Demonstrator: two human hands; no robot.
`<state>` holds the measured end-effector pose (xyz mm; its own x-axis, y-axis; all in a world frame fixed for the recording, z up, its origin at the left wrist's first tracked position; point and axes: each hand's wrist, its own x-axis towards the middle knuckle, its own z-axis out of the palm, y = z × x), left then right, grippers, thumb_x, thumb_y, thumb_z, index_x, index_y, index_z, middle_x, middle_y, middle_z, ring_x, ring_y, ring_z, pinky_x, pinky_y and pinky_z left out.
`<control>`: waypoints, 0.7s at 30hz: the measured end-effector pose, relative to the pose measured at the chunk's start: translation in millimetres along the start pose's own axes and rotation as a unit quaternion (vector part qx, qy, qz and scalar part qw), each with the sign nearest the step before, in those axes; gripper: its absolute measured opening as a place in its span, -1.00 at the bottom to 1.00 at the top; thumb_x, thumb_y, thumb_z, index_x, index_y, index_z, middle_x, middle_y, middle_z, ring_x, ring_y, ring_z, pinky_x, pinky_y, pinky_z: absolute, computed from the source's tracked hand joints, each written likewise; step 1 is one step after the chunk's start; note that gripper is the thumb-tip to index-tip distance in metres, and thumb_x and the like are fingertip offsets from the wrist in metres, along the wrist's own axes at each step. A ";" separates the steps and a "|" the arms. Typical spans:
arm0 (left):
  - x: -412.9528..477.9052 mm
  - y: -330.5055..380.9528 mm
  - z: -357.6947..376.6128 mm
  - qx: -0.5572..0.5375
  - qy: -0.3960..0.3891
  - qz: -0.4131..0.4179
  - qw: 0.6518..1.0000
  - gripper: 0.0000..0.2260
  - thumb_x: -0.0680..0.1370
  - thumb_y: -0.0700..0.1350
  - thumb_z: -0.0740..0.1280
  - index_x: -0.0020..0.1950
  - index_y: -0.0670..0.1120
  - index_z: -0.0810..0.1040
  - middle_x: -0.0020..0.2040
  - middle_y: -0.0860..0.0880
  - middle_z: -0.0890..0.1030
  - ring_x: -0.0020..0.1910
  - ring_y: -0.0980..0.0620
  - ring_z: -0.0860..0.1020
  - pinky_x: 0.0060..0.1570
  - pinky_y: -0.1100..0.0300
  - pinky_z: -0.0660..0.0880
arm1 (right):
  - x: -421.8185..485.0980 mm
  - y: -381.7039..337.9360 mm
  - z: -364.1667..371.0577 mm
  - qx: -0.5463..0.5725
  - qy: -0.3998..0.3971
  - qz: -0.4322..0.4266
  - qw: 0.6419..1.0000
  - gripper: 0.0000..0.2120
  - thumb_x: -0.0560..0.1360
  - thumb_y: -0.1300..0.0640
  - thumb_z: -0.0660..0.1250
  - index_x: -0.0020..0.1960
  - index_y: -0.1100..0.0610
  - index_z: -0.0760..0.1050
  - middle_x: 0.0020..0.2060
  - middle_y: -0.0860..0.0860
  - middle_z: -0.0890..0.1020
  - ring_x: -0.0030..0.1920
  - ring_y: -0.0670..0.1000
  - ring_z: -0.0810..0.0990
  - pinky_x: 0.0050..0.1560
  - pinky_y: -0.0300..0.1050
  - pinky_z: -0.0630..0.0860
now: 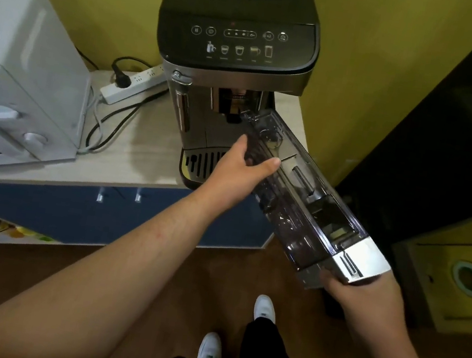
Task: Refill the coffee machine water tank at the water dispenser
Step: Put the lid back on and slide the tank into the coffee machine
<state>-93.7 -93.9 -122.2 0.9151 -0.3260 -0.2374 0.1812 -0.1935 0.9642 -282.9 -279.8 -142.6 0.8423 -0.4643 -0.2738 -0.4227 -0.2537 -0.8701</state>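
**Tank out of the machine, both hands on it**

Head view: the water tank (303,195), clear and long, slants in the air off the counter's (142,139) right front corner, its far end close against the front of the coffee machine (232,54) and its silver-capped near end lower, out over the wooden floor (26,285). The left hand (242,167) curls round the tank's upper stretch, thumb laid across the top, fingers wrapped behind the clear wall. The right hand (364,295) cups the silver end from beneath, fingertips closed on its lower edge. The machine stands at the counter's right edge, drip grille facing front. Left of it lies a white power strip (132,85) with a black plug in it, and a white appliance (22,74) fills the counter's left end. Below, two white shoes (265,307).
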 end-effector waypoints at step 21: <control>24.1 32.0 24.3 0.006 -0.005 -0.042 0.999 -0.28 0.43 0.01 0.42 0.55 0.01 0.24 0.32 -0.04 0.56 0.15 0.03 0.62 0.01 0.14 0.63 | -23.8 -24.4 43.1 0.133 0.080 0.037 0.987 -0.41 0.28 0.20 0.58 0.23 0.03 0.44 0.01 -0.01 0.63 0.02 -0.02 0.63 -0.11 -0.15 0.60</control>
<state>-74.6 -130.5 -100.0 0.8926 -0.3180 -0.3196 0.2539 -0.2312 0.9392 -278.2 -226.0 -132.5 0.7399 -0.6067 -0.2907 -0.3602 0.0078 -0.9329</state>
